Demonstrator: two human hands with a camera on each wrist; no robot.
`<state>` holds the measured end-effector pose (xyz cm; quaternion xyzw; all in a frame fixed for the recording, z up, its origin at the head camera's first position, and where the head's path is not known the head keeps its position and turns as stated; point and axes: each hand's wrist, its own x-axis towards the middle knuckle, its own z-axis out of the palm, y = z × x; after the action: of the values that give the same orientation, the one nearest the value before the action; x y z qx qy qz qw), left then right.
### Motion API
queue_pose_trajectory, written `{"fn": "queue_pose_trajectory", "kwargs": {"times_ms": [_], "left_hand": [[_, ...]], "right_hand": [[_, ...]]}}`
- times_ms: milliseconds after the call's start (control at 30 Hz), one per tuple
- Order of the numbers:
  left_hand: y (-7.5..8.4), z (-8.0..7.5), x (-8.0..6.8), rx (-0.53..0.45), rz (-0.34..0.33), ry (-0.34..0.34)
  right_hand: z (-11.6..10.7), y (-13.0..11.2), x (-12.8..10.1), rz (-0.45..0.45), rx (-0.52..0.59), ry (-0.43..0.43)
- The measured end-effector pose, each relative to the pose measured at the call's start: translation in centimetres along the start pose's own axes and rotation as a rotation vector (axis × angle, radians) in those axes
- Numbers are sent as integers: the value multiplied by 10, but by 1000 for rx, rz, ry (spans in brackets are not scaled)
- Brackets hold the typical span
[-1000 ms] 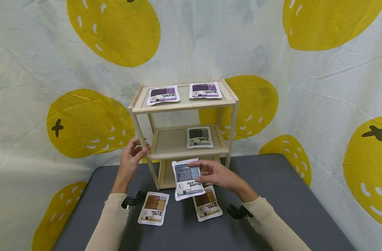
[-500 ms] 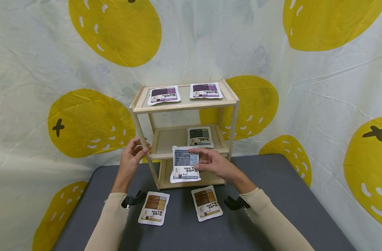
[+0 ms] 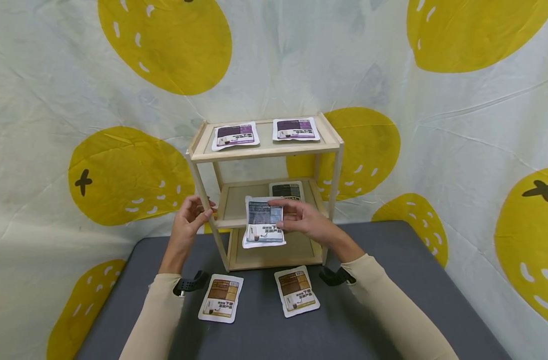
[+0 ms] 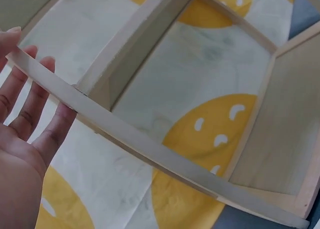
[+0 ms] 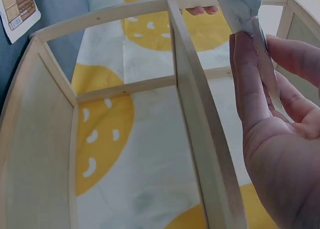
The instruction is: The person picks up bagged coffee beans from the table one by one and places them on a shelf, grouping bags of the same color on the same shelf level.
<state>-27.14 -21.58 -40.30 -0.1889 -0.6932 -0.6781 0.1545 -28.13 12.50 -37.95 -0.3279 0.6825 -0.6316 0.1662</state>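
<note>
My right hand (image 3: 301, 220) pinches a grey-blue pouch (image 3: 263, 223) and holds it in front of the middle shelf of a small wooden rack (image 3: 264, 150). In the right wrist view the pouch (image 5: 245, 9) shows edge-on between thumb and fingers (image 5: 247, 84). A dark grey pouch (image 3: 286, 190) lies on the middle shelf behind it. My left hand (image 3: 190, 220) holds the rack's front left post; its fingers (image 4: 30, 104) lie behind the post (image 4: 150, 144) in the left wrist view. Two purple pouches (image 3: 234, 135) (image 3: 296, 129) lie on the top shelf.
Two brown pouches (image 3: 220, 297) (image 3: 296, 290) lie on the dark grey table (image 3: 391, 280) in front of the rack. A lemon-print cloth (image 3: 120, 175) hangs behind. The bottom shelf (image 3: 274, 255) holds nothing I can see.
My right hand has lifted the grey-blue pouch from just above the table up to the middle shelf's front. The left hand has stayed on the post.
</note>
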Motion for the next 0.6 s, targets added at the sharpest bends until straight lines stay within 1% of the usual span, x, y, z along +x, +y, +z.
{"fn": "queue_pose_trajectory", "kwargs": {"times_ms": [267, 500, 600], "left_hand": [[-4, -4, -1, -27, 43, -14], [-3, -3, 1, -39, 44, -4], [-4, -2, 1, -45, 49, -14]], "right_hand": [[-3, -6, 15, 12, -48, 5], [-9, -11, 32, 20, -117, 49], [-11, -12, 38, 33, -118, 64]]}}
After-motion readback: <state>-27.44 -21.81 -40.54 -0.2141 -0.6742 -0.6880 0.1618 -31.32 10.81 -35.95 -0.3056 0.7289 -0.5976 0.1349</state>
